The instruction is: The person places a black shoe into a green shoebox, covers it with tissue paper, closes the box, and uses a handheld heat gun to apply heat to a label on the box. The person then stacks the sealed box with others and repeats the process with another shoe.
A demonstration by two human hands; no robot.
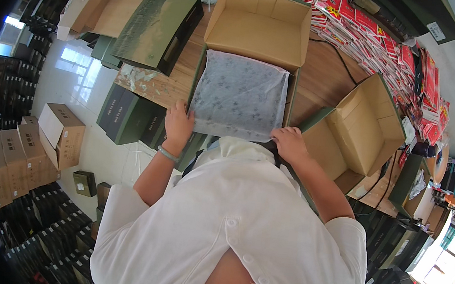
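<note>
An open shoebox [289,107] with a brown cardboard inside stands on the wooden table in front of me, its lid [257,25] tipped back at the far side. White tissue paper [241,96] with a grey print lies spread over the box, covering whatever is under it. At the near left corner, my left hand [178,128] is closed on the tissue paper by the box's side. My right hand [290,143] pinches the paper at the near right corner. A band circles my left wrist.
A second open box [351,136] stands at my right, and a closed green box [159,30] at the far left. Red printed packets [363,37] are heaped along the back and right. A black cable [338,53] crosses the table. Brown cartons [60,134] stand on the floor at left.
</note>
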